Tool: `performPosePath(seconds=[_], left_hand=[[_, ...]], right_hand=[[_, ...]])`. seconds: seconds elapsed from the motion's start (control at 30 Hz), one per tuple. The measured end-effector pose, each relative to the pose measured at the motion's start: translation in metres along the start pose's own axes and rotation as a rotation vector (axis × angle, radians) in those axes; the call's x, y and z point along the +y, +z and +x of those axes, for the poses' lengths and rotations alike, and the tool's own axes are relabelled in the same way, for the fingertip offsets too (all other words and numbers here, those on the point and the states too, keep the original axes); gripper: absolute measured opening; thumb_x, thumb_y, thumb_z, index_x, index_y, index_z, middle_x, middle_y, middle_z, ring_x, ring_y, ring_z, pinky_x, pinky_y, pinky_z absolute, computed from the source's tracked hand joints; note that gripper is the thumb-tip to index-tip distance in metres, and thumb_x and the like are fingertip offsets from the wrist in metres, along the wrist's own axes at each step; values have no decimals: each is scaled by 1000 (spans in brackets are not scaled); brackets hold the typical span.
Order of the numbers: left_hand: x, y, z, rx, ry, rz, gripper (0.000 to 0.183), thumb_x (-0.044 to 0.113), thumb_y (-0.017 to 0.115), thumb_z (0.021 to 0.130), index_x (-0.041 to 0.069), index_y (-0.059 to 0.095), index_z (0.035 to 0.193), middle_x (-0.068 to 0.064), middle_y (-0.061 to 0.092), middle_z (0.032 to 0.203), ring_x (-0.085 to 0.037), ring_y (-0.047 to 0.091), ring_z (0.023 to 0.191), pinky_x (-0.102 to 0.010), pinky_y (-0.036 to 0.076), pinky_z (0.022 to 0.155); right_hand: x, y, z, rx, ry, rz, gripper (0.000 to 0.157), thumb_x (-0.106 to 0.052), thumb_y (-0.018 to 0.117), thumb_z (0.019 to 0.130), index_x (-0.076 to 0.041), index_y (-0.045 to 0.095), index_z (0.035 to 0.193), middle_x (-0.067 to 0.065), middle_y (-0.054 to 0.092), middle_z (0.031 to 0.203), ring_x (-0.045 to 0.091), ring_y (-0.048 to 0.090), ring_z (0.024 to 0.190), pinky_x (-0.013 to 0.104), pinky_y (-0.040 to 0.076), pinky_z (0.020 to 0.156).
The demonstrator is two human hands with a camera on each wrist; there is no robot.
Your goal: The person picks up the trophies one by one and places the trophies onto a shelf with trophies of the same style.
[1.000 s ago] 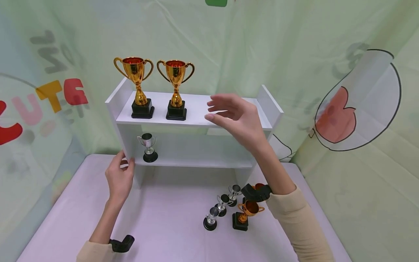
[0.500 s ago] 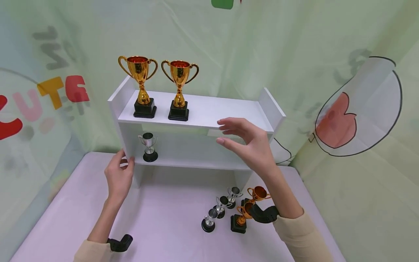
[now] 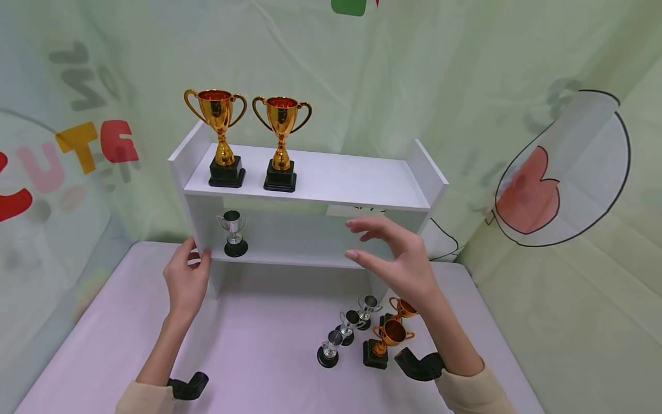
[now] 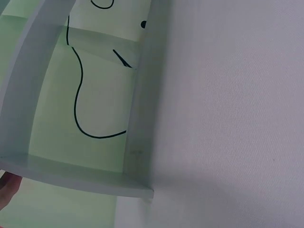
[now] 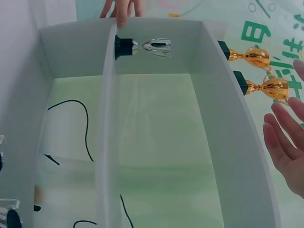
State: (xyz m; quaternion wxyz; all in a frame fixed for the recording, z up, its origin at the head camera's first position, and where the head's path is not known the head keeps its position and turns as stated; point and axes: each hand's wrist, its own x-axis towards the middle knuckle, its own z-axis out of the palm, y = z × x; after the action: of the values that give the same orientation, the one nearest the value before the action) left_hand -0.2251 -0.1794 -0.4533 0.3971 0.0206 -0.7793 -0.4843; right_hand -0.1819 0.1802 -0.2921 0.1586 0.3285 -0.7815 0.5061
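Standing on the worktop [image 3: 269, 356]: white shelf [image 3: 346, 178], stiff-looking, its left side pinched by fingers of the left hand [image 3: 187, 279]. Right hand [image 3: 405, 264] hangs in front, fingers parted, holding nothing. Gold trophies [image 3: 281, 144] on top, copper-toned trophies [image 3: 385, 340] on the worktop — probably light, slick; grasp stem, spare handles. Silver cups [image 3: 234, 230] — one inside the shelf, three on the worktop — likely tippy; pinch the stem.

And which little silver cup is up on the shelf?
The silver cup at the left end of the lower shelf, nearest the left hand. The other three silver cups are down on the table.
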Motion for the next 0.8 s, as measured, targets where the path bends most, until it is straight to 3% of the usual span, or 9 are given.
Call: performPosePath(seconds=[0.1,0.17,0.37,0.47,0.63,0.8], left_hand=[[-1,-1,0,3,5,0,34,-9,67,90,-6,68,124,-25,70,106,14,54,81,4,44,69],[-2,-1,0,2,3,1,33,-9,67,90,-6,68,123,-25,70,106,13,55,81,4,44,69],[-2,-1,-1,-12,5,7,33,-9,66,91,-6,68,124,-25,71,107,-22,66,83,4,43,70],[-3,-1,-1,-14,2,9,34,-10,65,91,-6,68,125,-25,71,108,-29,66,84,5,43,70],[-2,0,0,-10,-6,15,35,-9,66,91,-5,68,125,-24,71,108,-26,65,84,4,43,70],[-2,1,0,-4,-8,16,34,-8,67,91,-5,68,125,-25,71,109,-23,64,83,4,44,70]], right_hand=[[4,1,-10,-13,0,-1,47,6,81,83,-5,68,127,12,71,124,18,65,113,27,52,106],[7,2,-16,-18,5,-10,47,6,81,83,-5,68,127,14,71,125,19,66,114,26,51,107],[16,3,-34,-13,39,-46,49,5,82,83,-8,68,128,6,71,128,22,64,116,23,51,105],[20,2,-42,-8,50,-51,50,6,82,82,-8,68,128,6,71,128,18,64,117,21,51,103],[29,1,-55,15,34,-44,50,10,81,80,-3,68,126,13,72,124,12,63,115,19,54,95],[41,2,-72,46,75,-99,47,8,82,80,-6,70,123,12,73,122,7,64,109,16,55,89]])
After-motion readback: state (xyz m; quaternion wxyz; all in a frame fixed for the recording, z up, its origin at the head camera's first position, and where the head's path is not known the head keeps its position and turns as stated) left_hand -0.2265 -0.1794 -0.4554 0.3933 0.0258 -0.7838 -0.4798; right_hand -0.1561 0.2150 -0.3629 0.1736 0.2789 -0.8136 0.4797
